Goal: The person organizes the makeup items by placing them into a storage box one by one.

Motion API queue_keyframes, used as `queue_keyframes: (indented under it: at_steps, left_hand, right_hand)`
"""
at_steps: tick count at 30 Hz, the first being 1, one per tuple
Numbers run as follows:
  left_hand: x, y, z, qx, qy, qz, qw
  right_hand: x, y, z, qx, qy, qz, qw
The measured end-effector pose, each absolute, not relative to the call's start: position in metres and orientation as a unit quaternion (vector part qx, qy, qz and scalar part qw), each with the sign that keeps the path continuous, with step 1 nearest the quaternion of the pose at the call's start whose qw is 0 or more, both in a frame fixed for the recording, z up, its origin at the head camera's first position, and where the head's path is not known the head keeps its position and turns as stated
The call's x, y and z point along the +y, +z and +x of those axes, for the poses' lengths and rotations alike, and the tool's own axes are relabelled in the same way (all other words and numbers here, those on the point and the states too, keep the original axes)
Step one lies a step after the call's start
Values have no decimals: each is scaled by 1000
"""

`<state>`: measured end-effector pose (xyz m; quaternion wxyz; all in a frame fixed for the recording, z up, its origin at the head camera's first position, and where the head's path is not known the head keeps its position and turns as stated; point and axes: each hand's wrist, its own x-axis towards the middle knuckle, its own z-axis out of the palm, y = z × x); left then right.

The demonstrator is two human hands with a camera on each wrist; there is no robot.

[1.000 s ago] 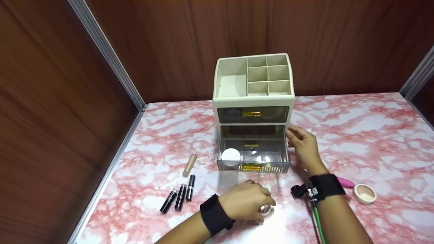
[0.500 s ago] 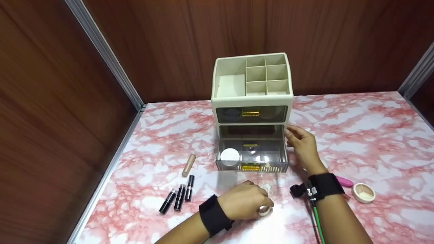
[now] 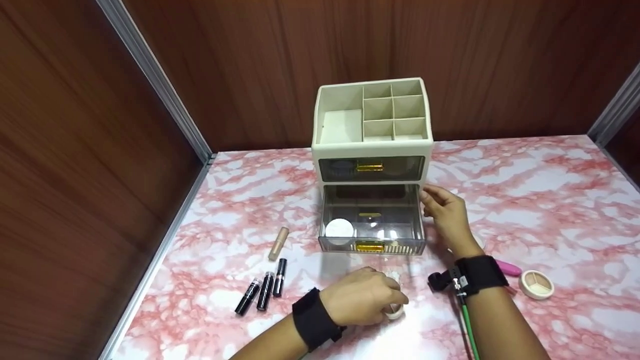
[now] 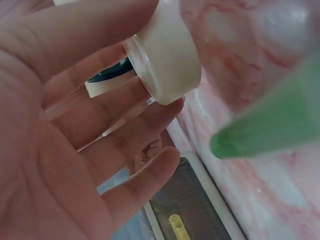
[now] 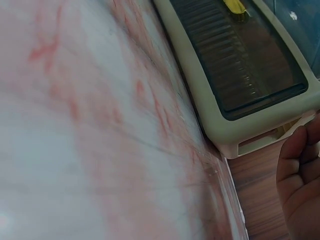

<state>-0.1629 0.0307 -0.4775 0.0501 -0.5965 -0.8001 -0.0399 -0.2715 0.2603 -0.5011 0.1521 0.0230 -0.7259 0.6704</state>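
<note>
The left hand [image 3: 361,296], we noted, pinched a round cream case [image 3: 395,313] between thumb and fingers, outside the pulled-out lower drawer [image 3: 411,248], between five and six o'clock from it; we couldn't tell whether it touched the table [image 3: 250,200]. Versus half a second earlier, the case had edged slightly toward four o'clock — drawer unmoved. We judged that a small adjustment in the grip, so the handling of the case looked unfinished. The right hand [image 3: 447,215] stayed at three o'clock, fingers bent at the organizer's [image 3: 372,150] side — gripping or merely touching, we couldn't tell. A white disc [image 3: 339,231] lay in the drawer, around eight o'clock.
</note>
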Motion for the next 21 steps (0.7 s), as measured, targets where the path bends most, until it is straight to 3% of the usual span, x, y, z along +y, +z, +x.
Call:
queue_keyframes:
  at_steps: [15, 21]
  left_hand:
    - [25, -443, -154, -781, -63, -612, 105]
    - [19, -428, -155, -772, -100, -614, 130]
  right_hand:
    - [254, -488, -264, -729, 665, 19, 159]
    - [260, -508, -278, -725, 670, 5, 163]
